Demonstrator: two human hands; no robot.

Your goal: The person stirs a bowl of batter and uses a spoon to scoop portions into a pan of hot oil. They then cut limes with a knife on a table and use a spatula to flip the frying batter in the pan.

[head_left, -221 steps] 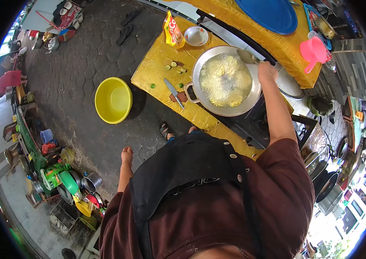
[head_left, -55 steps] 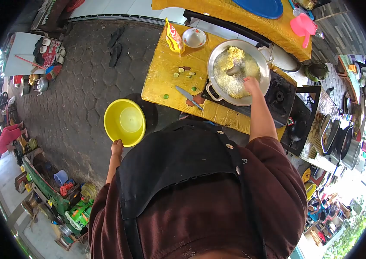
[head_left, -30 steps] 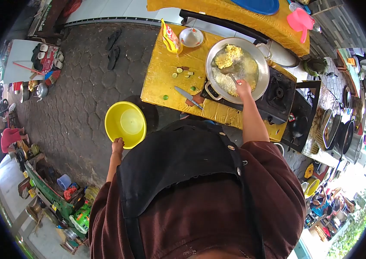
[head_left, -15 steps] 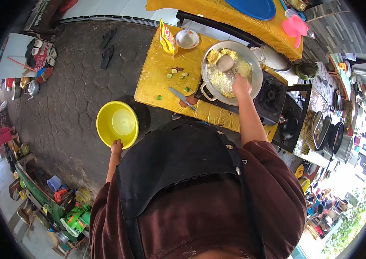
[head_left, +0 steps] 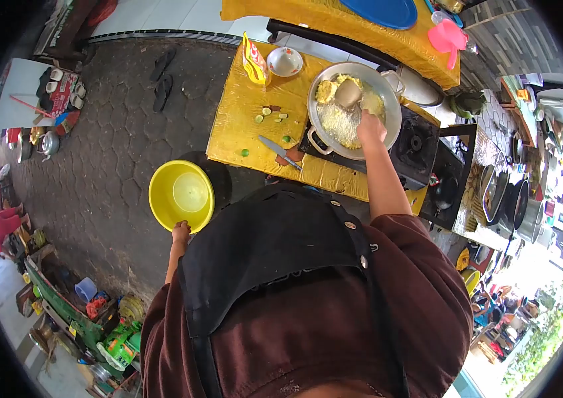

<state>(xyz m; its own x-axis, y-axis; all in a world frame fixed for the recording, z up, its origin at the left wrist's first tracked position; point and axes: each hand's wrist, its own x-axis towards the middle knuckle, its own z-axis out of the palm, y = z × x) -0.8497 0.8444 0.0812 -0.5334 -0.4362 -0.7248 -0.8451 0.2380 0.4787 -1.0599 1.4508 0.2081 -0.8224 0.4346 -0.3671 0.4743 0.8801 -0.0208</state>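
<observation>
My left hand [head_left: 180, 231] is closed on the near rim of a yellow plastic basin [head_left: 159, 192], which has nothing visible inside and is held above the stone floor. My right hand [head_left: 371, 127] reaches over a large two-handled metal pan [head_left: 393, 113] on the stove and grips a wide-headed spatula [head_left: 348, 94]. Its handle is mostly hidden by the fingers. The spatula's head rests among yellow and pale, crumbly food [head_left: 341, 126] in the pan.
Left of the pan, a yellow-covered table [head_left: 235, 126] bears a knife [head_left: 280, 152], cut limes [head_left: 267, 111], a white bowl [head_left: 285, 62] and a yellow-red packet [head_left: 253, 60]. A second burner [head_left: 417, 140] sits right of the pan. Black sandals [head_left: 162, 93] lie on the floor.
The basin and my left hand have shifted slightly down in the view, towards me. My right hand and the spatula stay nearly in place over the pan; the whole view has tilted a little.
</observation>
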